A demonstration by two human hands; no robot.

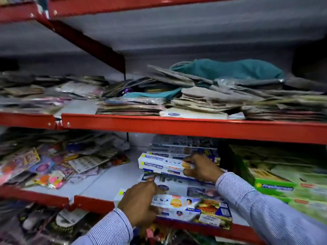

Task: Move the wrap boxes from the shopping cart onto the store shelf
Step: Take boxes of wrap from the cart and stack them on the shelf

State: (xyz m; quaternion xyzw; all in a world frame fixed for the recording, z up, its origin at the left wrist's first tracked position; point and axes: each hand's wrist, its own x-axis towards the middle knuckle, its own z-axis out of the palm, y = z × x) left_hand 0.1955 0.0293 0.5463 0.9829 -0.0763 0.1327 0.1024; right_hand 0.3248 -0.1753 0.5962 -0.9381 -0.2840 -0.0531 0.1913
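A long white-and-blue wrap box (191, 207) lies across the front edge of the lower red shelf (92, 204), and my left hand (139, 202) grips its left part. Deeper on the same shelf, my right hand (201, 168) holds the right end of two stacked white-and-blue wrap boxes (159, 164) that rest on a pile of more such boxes (180, 149). Both sleeves are striped light blue. The shopping cart is out of view.
Green wrap boxes (283, 184) fill the shelf to the right. Colourful packets (44, 167) are heaped at the left. The upper shelf (177, 126) holds flat stacks of packets and a teal cloth bundle (230, 69). More goods lie below the lower shelf.
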